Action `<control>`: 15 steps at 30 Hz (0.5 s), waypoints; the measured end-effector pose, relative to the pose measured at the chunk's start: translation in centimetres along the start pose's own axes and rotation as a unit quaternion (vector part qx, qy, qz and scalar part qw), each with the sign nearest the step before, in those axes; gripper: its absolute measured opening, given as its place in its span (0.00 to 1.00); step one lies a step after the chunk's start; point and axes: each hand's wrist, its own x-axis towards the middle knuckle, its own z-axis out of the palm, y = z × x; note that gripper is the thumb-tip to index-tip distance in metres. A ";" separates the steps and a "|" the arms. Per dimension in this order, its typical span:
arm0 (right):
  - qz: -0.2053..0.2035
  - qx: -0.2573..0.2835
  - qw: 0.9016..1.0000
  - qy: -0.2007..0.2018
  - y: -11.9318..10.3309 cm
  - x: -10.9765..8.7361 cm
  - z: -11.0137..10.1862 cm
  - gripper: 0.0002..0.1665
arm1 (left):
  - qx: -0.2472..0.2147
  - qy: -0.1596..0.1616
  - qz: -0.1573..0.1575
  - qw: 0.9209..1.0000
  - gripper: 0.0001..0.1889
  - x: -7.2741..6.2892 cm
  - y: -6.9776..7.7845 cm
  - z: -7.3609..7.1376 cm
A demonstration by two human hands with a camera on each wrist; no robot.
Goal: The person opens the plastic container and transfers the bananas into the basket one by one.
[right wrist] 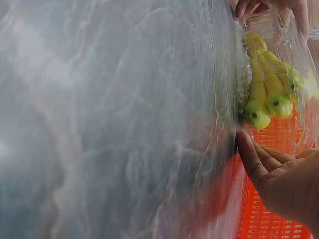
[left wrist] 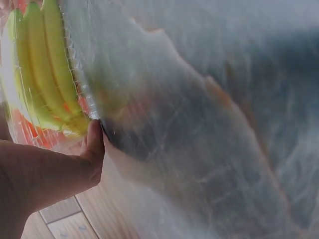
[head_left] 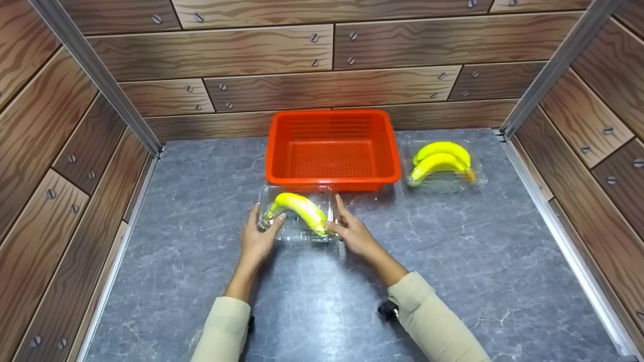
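Observation:
A clear plastic clamshell box with a bunch of yellow bananas inside sits in front of the red basket. My left hand grips the left side of this box, thumb over its near corner. On the opposite side, my right hand holds the right edge, with the thumb at the near corner and the index finger pointing forward along the side. Both wrist views show fingertips down at the box's lower edge, close to the tabletop. Several bananas show through the plastic in the left wrist view.
A red plastic basket with perforated walls stands at the back middle. To its right lies a second clear box with yellow bananas in it. Wood-patterned walls enclose the grey marbled table at the back and sides.

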 end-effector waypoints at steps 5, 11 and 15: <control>0.003 0.030 1.000 0.003 0.3 -0.3 -0.5 0.54 | -0.023 -0.010 0.013 1.000 0.50 -0.2 0.0 0.4; 0.012 0.022 1.000 0.009 0.6 -1.1 -1.2 0.54 | -0.054 -0.031 0.013 0.998 0.50 -0.9 -0.2 0.7; -0.001 0.015 1.000 0.006 0.7 -1.6 -1.4 0.55 | -0.093 -0.045 0.021 0.994 0.51 -1.4 -0.5 0.6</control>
